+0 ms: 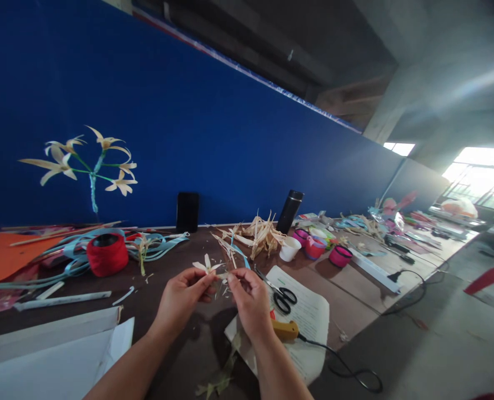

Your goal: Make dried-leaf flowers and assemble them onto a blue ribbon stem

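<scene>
My left hand [184, 294] pinches a small cream flower [207, 265] whose narrow pointed petals stand up above my fingers. Close beside it, my right hand [249, 297] has thumb and forefinger closed on a pale strip [222, 275] that reaches toward the flower. Whether strip and flower are joined I cannot tell. Small pale scraps lie on the brown table around my fingertips. Just right of my right hand, black-handled scissors [284, 300] rest on a printed sheet [313, 316]. A yellow corded tool [285, 330] lies partly behind my right wrist.
A stem of cream flowers [93, 172] stands at the left against a blue partition [230, 139]. Along the table are a red roll [107, 254], a black phone [187, 212], dried husks [261, 236], a black bottle [290, 212], a white cup [289, 249] and a power strip [374, 270].
</scene>
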Demonstrator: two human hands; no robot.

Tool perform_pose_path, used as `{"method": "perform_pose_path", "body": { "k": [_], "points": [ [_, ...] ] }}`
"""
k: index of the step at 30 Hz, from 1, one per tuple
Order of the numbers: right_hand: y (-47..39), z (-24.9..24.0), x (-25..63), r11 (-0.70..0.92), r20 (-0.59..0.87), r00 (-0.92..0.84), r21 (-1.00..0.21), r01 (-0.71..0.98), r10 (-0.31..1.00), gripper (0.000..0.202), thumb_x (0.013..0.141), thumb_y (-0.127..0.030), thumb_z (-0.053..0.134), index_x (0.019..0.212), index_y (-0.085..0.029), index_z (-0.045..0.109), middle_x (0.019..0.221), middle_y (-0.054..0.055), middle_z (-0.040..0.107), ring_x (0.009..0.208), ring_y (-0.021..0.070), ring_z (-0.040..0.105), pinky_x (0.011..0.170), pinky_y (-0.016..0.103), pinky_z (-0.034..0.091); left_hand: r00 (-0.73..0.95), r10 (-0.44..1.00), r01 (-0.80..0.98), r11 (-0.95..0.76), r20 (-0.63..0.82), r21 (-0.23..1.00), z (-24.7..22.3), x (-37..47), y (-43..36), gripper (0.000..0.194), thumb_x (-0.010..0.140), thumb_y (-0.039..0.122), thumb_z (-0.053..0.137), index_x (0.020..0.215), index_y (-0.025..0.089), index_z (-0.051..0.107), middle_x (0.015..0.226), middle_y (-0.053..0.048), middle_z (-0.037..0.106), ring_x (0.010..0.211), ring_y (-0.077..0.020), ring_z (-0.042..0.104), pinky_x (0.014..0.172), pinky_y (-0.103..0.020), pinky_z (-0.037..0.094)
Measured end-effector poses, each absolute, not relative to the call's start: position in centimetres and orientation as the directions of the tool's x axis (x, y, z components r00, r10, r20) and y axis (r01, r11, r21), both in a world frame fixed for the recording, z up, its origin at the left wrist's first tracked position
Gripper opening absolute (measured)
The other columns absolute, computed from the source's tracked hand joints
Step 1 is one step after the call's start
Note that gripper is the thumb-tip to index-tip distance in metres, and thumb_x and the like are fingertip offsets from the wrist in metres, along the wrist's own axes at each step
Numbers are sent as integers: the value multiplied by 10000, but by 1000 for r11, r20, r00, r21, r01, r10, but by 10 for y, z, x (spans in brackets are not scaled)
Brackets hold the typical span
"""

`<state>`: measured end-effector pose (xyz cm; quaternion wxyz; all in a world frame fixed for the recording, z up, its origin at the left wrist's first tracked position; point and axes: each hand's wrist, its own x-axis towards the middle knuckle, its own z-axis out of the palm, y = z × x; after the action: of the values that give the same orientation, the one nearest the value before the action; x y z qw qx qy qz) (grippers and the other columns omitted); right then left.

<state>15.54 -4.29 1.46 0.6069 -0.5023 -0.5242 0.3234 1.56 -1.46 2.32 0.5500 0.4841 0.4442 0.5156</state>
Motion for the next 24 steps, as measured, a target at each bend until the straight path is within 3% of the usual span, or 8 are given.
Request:
{"method": "perform_pose_path", "body": {
  "k": [7,15,24],
  "points": [
    [-41,15,156,273,292,280,-956,106,914,187,776,-344,605,733,-162,620,527,-55,496,435,73,404,407,182,308,87,996,-119,-7,17,993,20,16,-14,307,612,429,729,720,146,679,566,4,669,517,-117,605,501,-200,486],
    [-38,14,157,224,193,274,-970,-89,942,231,743,-364,635,748,-133,632,651,3,619,395,39,378,354,163,267,96,995,-113,-13,24,994,17,16,-13,321,627,442,713,754,149,689,601,-14,683,549,-143,625,526,-233,511],
    [-39,10,157,207,189,187,-975,-82,964,189,731,-352,664,733,-164,644,512,-66,490,402,55,390,378,171,282,122,989,-181,-54,77,982,19,15,-13,292,604,420,740,696,158,649,535,27,633,495,-103,569,510,-199,461]
  ]
}}
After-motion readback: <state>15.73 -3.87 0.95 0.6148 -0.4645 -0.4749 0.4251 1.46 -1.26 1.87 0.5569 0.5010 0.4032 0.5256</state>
